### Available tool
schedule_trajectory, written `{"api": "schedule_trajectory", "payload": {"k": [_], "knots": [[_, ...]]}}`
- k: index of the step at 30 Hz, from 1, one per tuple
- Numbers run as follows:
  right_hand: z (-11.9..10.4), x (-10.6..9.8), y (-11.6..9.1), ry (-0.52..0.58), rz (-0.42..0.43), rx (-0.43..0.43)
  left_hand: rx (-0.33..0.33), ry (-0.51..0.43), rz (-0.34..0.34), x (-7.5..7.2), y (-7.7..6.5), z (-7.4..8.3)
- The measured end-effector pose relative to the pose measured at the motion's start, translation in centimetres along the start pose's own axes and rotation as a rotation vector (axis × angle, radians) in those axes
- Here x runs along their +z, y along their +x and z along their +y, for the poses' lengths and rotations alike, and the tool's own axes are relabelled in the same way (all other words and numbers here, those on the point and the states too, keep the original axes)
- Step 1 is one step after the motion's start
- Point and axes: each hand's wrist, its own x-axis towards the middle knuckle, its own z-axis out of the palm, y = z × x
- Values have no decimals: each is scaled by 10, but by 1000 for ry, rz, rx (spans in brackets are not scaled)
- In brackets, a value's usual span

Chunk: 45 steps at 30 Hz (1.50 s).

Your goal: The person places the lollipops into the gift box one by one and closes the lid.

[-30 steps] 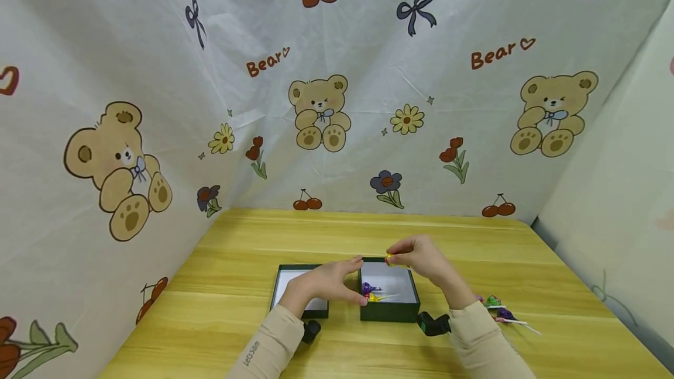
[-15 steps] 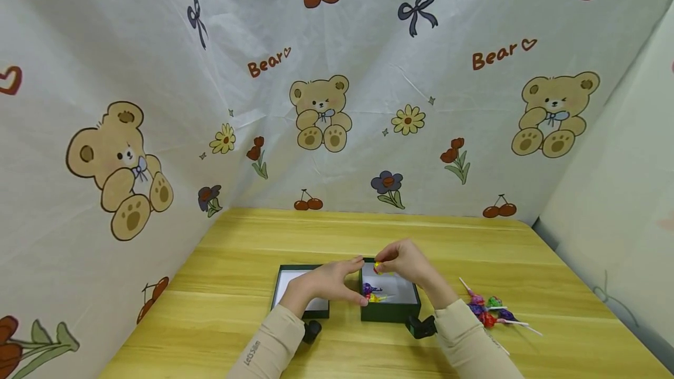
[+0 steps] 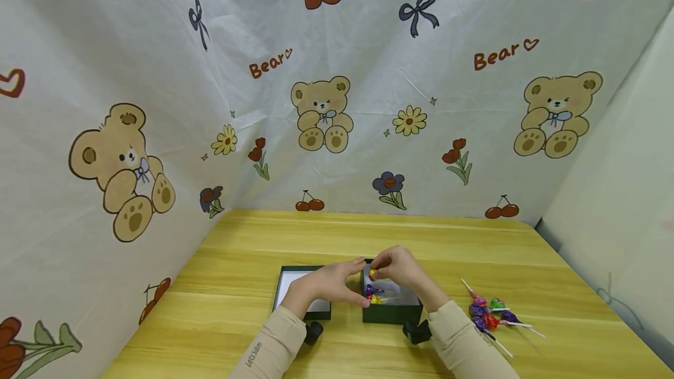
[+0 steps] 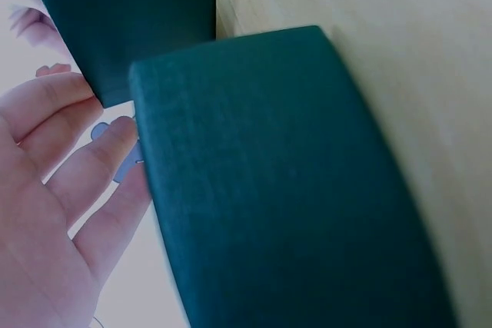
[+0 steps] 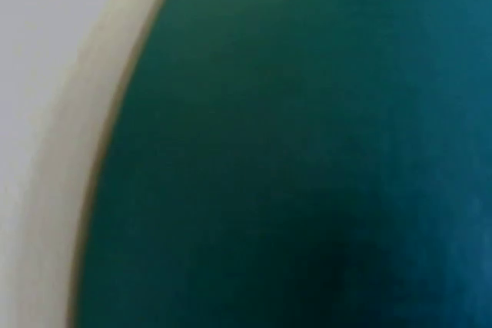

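Note:
My right hand point(image 3: 397, 266) pinches a lollipop point(image 3: 372, 275) in a yellow and red wrapper, low over the far left part of a dark green box point(image 3: 392, 314). Inside the box, a purple lollipop point(image 3: 371, 289) and a yellow and red one point(image 3: 375, 299) lie along the left wall. My left hand point(image 3: 332, 283) rests at that wall, thumb near the front corner and extended fingers at the back corner. In the left wrist view its fingers point(image 4: 108, 220) appear beside green walls. The right wrist view is filled by a blurred green surface point(image 5: 269, 136).
A shallow green tray or lid with a white inside point(image 3: 291, 277) lies left of the box, partly behind my left hand. Several wrapped lollipops point(image 3: 491, 321) are piled on the wooden table point(image 3: 253, 338) to the right. A bear-print cloth point(image 3: 358, 45) hangs behind the table.
My right hand has moved left and down with the yellow and red lollipop, from the box's back edge into its left part. The left hand stays put.

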Motion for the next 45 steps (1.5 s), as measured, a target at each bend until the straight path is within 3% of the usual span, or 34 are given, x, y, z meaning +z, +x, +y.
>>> {"api": "schedule_trajectory", "payload": {"k": [7, 14, 23, 33, 40, 45], "knots": [[4, 7, 5, -30, 13, -35, 9, 12, 9, 0, 1, -1], [10, 15, 6, -36, 45, -2, 8, 7, 0, 0, 1, -1], [10, 20, 8, -96, 33, -50, 12, 18, 2, 0, 0, -1], [13, 22, 8, -111, 41, -23, 23, 9, 1, 2, 1, -1], [11, 22, 5, -85, 55, 29, 27, 12, 1, 3, 1, -2], [7, 15, 3, -53, 66, 19, 17, 11, 1, 2, 0, -1]]}}
